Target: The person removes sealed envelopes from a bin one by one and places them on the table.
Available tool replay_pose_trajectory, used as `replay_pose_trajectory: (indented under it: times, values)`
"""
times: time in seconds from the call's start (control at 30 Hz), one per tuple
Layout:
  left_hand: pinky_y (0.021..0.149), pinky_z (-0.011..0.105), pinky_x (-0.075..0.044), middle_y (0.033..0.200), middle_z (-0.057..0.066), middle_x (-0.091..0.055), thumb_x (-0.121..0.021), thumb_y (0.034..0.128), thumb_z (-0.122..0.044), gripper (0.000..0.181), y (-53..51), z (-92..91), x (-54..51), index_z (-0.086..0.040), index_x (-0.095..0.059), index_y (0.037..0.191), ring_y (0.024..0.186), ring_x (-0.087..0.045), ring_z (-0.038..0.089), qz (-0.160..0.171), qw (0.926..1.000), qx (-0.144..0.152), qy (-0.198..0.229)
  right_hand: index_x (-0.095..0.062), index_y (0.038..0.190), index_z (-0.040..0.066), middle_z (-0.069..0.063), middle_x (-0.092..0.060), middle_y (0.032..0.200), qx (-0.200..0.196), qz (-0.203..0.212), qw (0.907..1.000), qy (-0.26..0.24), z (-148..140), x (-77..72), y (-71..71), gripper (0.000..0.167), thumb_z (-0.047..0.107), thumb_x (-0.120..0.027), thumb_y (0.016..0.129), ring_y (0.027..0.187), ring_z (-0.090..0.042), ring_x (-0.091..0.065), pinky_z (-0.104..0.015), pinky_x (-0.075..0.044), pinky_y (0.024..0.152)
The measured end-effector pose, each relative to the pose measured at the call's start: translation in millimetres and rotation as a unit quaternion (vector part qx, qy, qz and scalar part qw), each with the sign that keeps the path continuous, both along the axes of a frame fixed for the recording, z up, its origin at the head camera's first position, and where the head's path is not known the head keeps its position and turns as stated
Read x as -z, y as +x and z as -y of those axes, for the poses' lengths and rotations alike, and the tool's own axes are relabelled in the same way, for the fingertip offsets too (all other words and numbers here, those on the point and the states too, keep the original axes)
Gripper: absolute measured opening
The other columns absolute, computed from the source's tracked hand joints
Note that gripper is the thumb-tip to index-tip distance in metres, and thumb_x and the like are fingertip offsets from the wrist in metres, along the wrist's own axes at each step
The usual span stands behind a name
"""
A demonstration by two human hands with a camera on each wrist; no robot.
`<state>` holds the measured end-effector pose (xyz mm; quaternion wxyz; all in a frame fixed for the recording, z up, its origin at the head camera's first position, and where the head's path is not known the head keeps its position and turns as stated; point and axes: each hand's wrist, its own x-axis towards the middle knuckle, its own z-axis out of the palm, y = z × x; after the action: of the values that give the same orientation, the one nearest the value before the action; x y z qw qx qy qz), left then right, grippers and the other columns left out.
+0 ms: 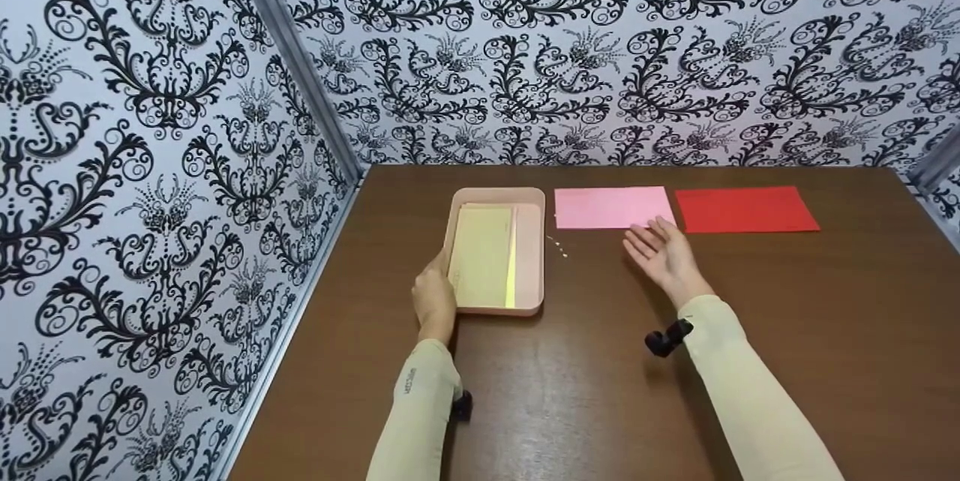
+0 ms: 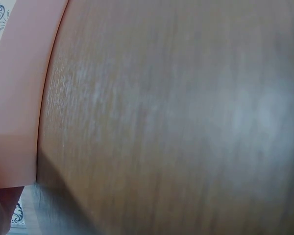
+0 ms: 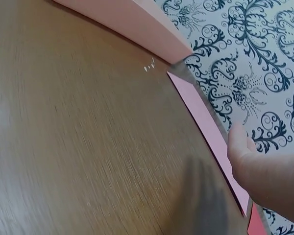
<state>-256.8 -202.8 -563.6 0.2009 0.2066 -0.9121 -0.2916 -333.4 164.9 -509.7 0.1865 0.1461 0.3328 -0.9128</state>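
Observation:
On the left of the table sits a shallow pink tray. Inside it lie pale yellow envelopes, with a brighter yellow strip showing along their right side. My left hand grips the tray's left wall near its front corner; in the left wrist view only a bit of that hand shows below the tray. A pink envelope and a red envelope lie flat to the right of the tray. Just in front of the pink one, my right hand hovers with fingers loosely extended, holding nothing.
Small white marks show on the brown wooden table beside the tray. Patterned panels rise behind the table and along its left side. A black wrist camera sits on each sleeve.

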Motion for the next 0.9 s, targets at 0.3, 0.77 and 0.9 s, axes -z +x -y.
replay_pose_trajectory:
  times: [0.3,0.77,0.9]
  values:
    - [0.081,0.05,-0.059,0.118,0.014,-0.073,-0.049,0.098,0.0,0.04,-0.4,-0.3,0.1,-0.016,-0.069,0.128,0.099,-0.072,0.038,-0.004,1.0,0.001,-0.007,-0.039,0.125,0.015,-0.006,-0.068,0.103,-0.024,-0.028,0.9993,0.001,18.5,-6.1,5.7,0.025,0.03,-0.044,0.105,0.107,-0.02,-0.061,-0.035,-0.025,0.124]
    - [0.069,0.051,-0.059,0.104,0.021,-0.075,-0.05,0.0961,0.002,0.035,-1.2,-0.7,0.9,-0.01,-0.074,0.118,0.087,-0.073,0.042,0.001,0.9995,-0.012,-0.03,-0.04,0.123,0.012,-0.008,-0.064,0.114,-0.067,-0.062,0.9958,0.009,47.9,-19.0,12.3,0.024,0.03,-0.033,0.108,0.109,-0.02,-0.06,-0.035,-0.024,0.124]
    - [0.07,0.051,-0.059,0.104,0.021,-0.075,-0.05,0.0953,0.002,0.035,-0.9,-0.4,0.8,-0.01,-0.074,0.118,0.087,-0.073,0.042,0.004,0.9995,-0.014,-0.027,-0.041,0.121,0.011,-0.008,-0.065,0.114,-0.073,-0.074,0.9945,0.017,58.3,-17.9,13.9,0.023,0.029,-0.032,0.109,0.109,-0.021,-0.061,-0.037,-0.026,0.124]
